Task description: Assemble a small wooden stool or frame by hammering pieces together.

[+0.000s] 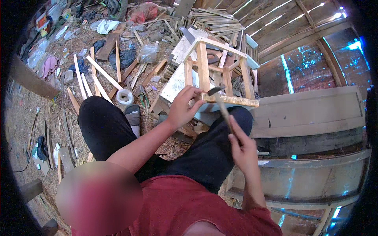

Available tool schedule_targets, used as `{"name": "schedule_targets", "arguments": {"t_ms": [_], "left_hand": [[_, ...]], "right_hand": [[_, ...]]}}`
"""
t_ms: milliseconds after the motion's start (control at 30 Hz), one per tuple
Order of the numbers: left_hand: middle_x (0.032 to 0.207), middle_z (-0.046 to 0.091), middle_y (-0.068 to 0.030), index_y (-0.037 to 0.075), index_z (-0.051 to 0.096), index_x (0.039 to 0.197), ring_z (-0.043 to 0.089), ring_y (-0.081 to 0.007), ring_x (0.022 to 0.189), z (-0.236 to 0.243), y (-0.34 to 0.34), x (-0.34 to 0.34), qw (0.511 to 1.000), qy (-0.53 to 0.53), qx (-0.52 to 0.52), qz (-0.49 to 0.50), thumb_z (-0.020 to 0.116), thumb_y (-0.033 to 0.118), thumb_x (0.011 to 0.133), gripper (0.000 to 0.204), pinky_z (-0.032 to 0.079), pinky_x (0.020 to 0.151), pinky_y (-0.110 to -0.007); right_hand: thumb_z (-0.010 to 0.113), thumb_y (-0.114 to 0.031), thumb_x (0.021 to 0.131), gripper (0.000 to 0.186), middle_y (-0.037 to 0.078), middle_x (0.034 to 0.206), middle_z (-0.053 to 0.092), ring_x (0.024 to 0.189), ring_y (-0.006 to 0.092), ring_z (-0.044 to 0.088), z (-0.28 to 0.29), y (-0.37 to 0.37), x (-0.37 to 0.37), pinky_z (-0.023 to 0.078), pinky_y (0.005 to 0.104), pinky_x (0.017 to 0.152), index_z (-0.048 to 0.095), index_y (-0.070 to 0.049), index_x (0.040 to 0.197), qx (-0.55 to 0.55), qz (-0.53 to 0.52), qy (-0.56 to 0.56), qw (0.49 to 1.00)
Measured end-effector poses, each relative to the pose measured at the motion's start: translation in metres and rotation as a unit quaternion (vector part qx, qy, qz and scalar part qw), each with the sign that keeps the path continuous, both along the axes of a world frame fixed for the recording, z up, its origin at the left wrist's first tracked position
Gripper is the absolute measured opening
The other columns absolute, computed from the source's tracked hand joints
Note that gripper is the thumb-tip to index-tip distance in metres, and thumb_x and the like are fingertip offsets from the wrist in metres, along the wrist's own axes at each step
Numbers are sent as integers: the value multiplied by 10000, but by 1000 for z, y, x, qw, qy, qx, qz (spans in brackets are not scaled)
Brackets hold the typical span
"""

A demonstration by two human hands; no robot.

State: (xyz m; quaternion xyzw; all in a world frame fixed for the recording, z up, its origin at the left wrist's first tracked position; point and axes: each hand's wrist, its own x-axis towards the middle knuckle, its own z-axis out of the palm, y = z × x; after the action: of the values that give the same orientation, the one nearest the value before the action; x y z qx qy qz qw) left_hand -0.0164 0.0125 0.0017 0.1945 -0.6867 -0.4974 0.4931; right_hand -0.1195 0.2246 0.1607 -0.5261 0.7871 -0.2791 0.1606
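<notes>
A small frame of pale wooden bars (203, 65), like a stool's, stands tilted by my knees. My left hand (182, 107) is closed at the left end of its near bar, thumb and fingers around the corner. Whether a nail sits between those fingers is too small to tell. In my right hand (243, 147) is a hammer (223, 106), gripped by its wooden handle. The dark hammer head is over the near bar, just right of my left fingertips; the handle is slightly blurred.
A hand saw (188, 35) leans at the frame's far left corner. Loose wooden strips (103, 74) and a white roll (125, 96) lie left on the littered ground. Pliers (144, 98) lie near my foot. Stacked slats (216, 21) are behind; wooden panels (309, 112) stand right.
</notes>
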Motion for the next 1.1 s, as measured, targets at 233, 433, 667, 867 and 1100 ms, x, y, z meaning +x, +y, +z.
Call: {"name": "schedule_targets", "arguments": {"t_ms": [233,433,667,867,1100], "left_hand": [[1029,652,-149,3,675,1177,688,-317,946,1,-1,0,1000,-2,-16,6,815,123,929,309,562,835,-386],[1151,648,-135,-6,661,1246,715,-245,1074,1,0,4,999,-38,11,-25,784,84,972,313,601,972,-357],[1121,643,-140,-8,660,1225,712,-259,1018,1,0,0,1000,-9,15,-22,794,82,958,312,582,928,-364],[1117,646,-137,-1,661,1226,707,-262,1026,2,0,3,1000,-21,6,-19,799,79,951,317,579,930,-361],[1150,647,-134,5,659,1252,709,-239,1066,2,-1,3,999,-41,-2,-15,789,78,966,322,591,958,-344]], "right_hand": [[552,-3,1076,550,188,1616,547,1477,241,538,6,-1,1,430,346,1189,487,-50,1620,22,5,-16,1000],[558,-13,1081,565,181,1608,557,1478,262,542,6,-3,3,442,351,1178,494,-130,1631,-128,-61,-2,990],[568,-12,1074,579,196,1549,600,1440,319,577,1,-3,2,471,340,1139,501,-171,1627,-61,-47,-42,996],[562,-17,1084,539,155,1606,567,1478,242,543,5,-4,2,429,333,1184,504,-84,1616,58,-25,-64,996],[585,-25,1072,569,187,1516,633,1363,304,660,5,-4,2,499,367,1120,519,-179,1616,3,-8,0,1000]]}}
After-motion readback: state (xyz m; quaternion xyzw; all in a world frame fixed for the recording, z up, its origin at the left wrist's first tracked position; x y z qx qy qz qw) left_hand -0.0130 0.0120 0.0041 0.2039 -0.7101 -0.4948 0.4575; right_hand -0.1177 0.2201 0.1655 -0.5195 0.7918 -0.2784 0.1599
